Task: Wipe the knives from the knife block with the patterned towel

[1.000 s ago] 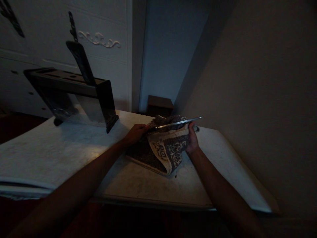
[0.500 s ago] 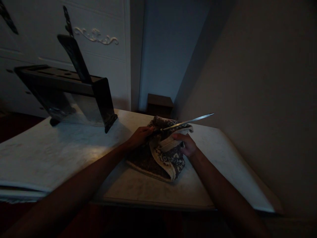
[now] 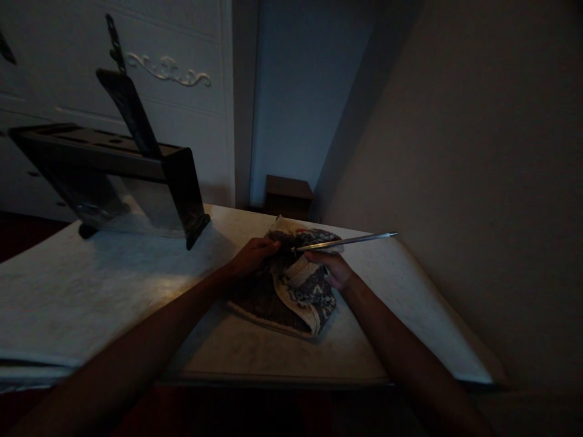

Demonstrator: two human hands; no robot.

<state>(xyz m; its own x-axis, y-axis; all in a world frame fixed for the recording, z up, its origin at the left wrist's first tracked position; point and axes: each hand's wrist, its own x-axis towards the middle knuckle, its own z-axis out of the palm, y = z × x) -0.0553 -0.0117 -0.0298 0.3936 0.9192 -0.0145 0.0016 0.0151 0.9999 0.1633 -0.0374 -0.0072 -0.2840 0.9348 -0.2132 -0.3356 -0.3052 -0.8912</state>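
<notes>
My left hand [image 3: 255, 255] is closed around the dark handle of a sharpening steel [image 3: 359, 239], a long thin metal rod that points right and slightly up. In my right hand [image 3: 336, 269] is part of a brown and cream patterned cloth [image 3: 314, 297], gripped just below the rod. The rest of the cloth lies bunched and folded on the table beneath both hands. Part of it sits behind the rod. Dim light hides most of the handle and some of my fingers.
A dark knife block [image 3: 177, 182] with clear sides stands on the left of the pale-covered table [image 3: 136, 291], one black handle sticking up from it. Behind are a white cabinet [image 3: 182, 121] and a small brown box [image 3: 289, 187]. A wall [image 3: 455, 152] rises along the right.
The steel has swung so its tip sits lower and the rod lies flatter. The cloth behind the rod has shifted, with a corner now raised near my left hand. The whole view has moved slightly.
</notes>
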